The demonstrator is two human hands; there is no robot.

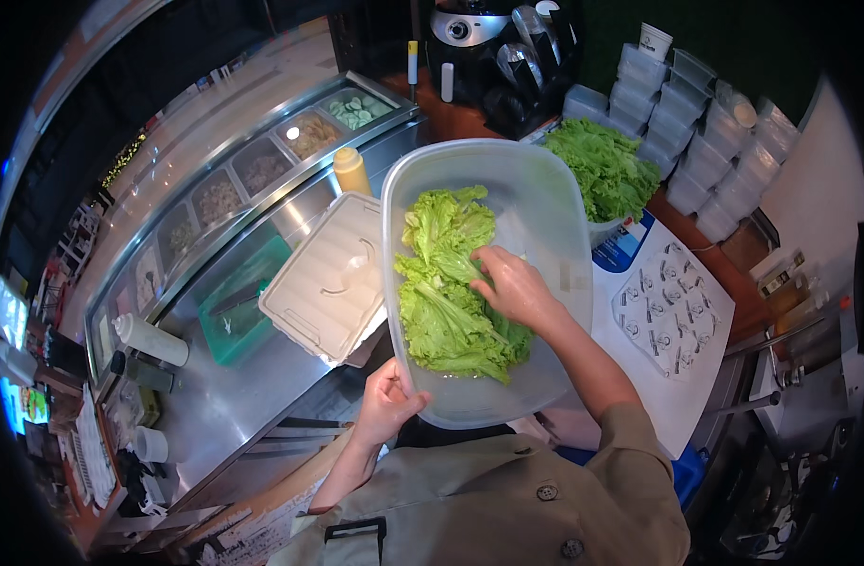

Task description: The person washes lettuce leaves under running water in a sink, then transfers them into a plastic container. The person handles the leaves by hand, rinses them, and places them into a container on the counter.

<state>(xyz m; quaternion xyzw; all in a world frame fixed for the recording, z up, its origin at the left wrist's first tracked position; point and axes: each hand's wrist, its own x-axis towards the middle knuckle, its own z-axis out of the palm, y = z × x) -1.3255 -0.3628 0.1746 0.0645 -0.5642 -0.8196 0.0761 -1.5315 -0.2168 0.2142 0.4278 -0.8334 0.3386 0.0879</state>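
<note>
A large clear plastic tub (485, 283) is tilted before me with green lettuce leaves (446, 283) lying along its left half. My left hand (393, 403) grips the tub's rim at its lower left corner. Inside the tub, my right hand (513, 286) has its fingers on a lettuce leaf near the middle; the fingertips are partly hidden among the leaves. Behind the tub at the right, more lettuce (605, 166) is heaped in a second container. To the left of the tub lies a beige plastic lid (325, 276) on a container.
A steel counter (226, 382) carries a green tray (226, 332) with a knife, a white squeeze bottle (152, 339) and a yellow sauce bottle (352, 170). Food pans (262, 170) line its far edge. Stacked clear containers (694, 141) and patterned paper (665, 311) are at right.
</note>
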